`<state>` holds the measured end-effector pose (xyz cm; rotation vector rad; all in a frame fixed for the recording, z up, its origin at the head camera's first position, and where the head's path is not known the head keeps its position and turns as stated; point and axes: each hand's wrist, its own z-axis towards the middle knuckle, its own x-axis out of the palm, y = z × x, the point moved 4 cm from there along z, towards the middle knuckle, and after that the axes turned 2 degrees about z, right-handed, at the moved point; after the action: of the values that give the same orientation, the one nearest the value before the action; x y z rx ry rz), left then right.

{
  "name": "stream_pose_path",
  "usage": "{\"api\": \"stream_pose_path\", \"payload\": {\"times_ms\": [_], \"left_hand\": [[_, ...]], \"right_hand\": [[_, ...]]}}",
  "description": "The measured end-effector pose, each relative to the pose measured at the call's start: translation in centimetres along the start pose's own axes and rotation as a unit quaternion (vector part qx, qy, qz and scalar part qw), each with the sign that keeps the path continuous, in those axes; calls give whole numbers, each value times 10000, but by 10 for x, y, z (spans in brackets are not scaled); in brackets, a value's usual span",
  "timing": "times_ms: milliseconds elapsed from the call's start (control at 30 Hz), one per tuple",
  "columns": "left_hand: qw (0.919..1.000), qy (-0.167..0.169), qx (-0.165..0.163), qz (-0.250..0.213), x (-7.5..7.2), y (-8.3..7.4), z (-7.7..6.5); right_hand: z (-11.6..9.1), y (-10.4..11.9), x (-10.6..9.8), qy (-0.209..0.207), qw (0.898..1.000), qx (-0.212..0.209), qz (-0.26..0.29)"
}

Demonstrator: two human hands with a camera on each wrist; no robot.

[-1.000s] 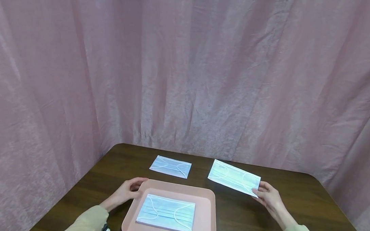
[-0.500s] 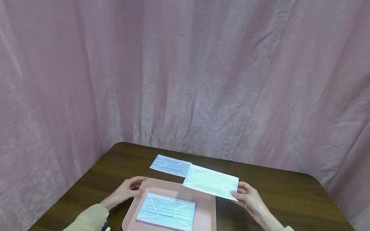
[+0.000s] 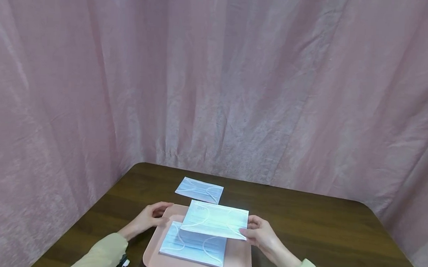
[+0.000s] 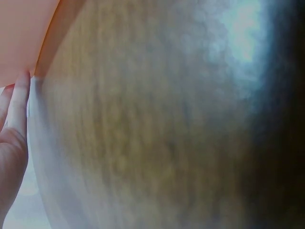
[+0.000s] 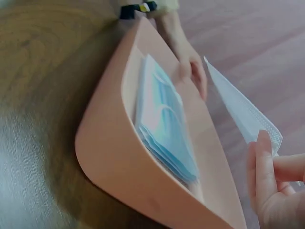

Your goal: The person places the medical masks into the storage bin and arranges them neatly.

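In the head view, my right hand [image 3: 265, 235] pinches a light blue pleated face mask [image 3: 214, 220] by its right end, thumb on top. This mask hangs over the far part of a pink tray [image 3: 239, 260]. Below it, a stack of blue face masks [image 3: 192, 248] lies in the tray, several layers showing at its edge in the right wrist view. My left hand [image 3: 147, 219] grips the tray's far left corner, thumb at the side rim and fingers at the far rim. Another face mask [image 3: 199, 189] lies flat on the table beyond the tray.
The dark wooden table [image 3: 320, 223] reaches past the tray on both sides, with rounded far corners. A pink curtain [image 3: 215, 90] hangs behind it and along the left.
My right hand has carried its mask leftward and nearer, from the right of the tray to above the stack. The left hand has stayed at the tray's corner.
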<state>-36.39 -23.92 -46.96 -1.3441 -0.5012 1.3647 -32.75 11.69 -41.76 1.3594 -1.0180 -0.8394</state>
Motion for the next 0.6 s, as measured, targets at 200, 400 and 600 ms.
{"api": "stream_pose_path", "payload": {"times_ms": [200,400,600], "left_hand": [[9999,-2,124,120,2,-3,4],[9994,-51,32,347,3,-4,5],[9995,-43,-20,303,4,-2,4]], "right_hand": [[1,-4,16,-70,9998,86,-166],[6,-9,26,-191,9994,213,-204],[12,-15,34,-75,9997,155,-167]]}}
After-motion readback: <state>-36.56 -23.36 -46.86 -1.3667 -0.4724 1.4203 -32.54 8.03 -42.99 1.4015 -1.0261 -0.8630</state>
